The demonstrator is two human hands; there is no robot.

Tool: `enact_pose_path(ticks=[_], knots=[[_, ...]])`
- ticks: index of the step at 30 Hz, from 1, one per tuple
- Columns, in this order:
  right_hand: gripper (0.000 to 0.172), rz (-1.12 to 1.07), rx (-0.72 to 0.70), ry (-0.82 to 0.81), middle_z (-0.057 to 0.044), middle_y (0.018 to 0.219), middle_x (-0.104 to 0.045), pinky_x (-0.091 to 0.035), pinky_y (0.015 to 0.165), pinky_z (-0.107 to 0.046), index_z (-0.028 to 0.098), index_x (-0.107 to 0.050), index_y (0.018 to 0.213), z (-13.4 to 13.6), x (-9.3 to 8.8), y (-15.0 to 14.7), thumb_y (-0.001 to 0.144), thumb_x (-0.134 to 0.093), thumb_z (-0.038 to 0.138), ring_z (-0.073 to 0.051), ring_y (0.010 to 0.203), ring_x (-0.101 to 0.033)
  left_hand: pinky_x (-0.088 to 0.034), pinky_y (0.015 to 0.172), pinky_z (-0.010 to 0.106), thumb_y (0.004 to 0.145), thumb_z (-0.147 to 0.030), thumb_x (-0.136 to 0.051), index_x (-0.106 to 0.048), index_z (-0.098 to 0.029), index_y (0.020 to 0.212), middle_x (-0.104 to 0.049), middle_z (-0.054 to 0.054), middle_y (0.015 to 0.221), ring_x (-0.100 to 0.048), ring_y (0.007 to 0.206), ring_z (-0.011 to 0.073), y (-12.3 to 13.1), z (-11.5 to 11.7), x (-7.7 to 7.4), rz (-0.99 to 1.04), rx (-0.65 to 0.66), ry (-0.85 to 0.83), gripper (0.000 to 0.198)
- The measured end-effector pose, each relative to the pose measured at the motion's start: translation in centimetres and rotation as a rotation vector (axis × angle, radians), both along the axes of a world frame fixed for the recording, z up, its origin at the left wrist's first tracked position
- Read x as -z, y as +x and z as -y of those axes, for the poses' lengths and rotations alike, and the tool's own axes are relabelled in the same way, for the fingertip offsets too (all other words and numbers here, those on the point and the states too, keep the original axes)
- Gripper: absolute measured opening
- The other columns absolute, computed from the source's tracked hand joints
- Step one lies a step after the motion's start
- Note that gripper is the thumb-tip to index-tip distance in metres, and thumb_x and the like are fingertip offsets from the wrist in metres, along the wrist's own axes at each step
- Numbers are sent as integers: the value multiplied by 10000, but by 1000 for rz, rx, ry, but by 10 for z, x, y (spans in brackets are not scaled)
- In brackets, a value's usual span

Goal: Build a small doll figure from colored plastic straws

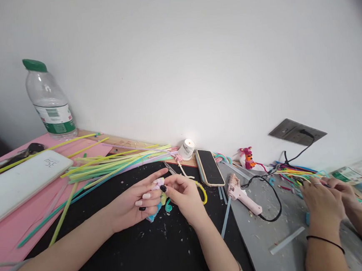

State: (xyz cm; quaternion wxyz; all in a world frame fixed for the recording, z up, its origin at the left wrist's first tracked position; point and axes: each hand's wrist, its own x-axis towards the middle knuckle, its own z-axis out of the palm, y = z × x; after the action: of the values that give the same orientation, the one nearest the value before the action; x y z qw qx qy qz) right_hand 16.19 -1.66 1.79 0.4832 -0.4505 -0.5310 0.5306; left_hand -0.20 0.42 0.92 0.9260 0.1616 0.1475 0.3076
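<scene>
Over the black mat [115, 257], my left hand [133, 204] and my right hand [185, 195] meet around a small fuzzy pipe-cleaner figure [163, 198] in lilac, yellow and blue. Both hands are closed on it, with fingertips pinching its upper part; much of it is hidden behind the fingers. A turquoise pipe-cleaner curl [168, 206] shows between the hands, though whether it is joined to the figure I cannot tell. Just beyond my right hand curves a yellow pipe-cleaner loop [203, 192]. The tip of a metal tool [170, 168] pokes out behind my fingers.
Bundled pipe cleaners [108, 168] lie at the back left near a white power bank [31, 180] and a bottle [51, 104]. A paper cup [187, 149], a phone [209, 167] and a pink glue gun [244, 197] with its cord stand right. A co-worker's hands [324, 199] work far right.
</scene>
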Motion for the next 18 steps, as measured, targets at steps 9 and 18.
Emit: enact_pose_path(ticks=[9,18], knots=[[237,-295,-22,-185,60,505,-423,-187,404,-202,165,-710,825,9,13,-4,681,-756,347,-36,424,-240,-185,433,171,911,-170,-533,-416,-250,1336,-348,-100,540,-155,419,15,6,8,-5,-193,-71,173,448],[182,-546,-79,-288,60,532,-445,-195,419,-184,157,-656,743,12,13,-4,664,-793,248,-40,460,-297,-250,451,190,917,-297,-525,-358,-271,1357,-355,-107,523,-159,427,38,12,14,-9,-366,-109,339,471]])
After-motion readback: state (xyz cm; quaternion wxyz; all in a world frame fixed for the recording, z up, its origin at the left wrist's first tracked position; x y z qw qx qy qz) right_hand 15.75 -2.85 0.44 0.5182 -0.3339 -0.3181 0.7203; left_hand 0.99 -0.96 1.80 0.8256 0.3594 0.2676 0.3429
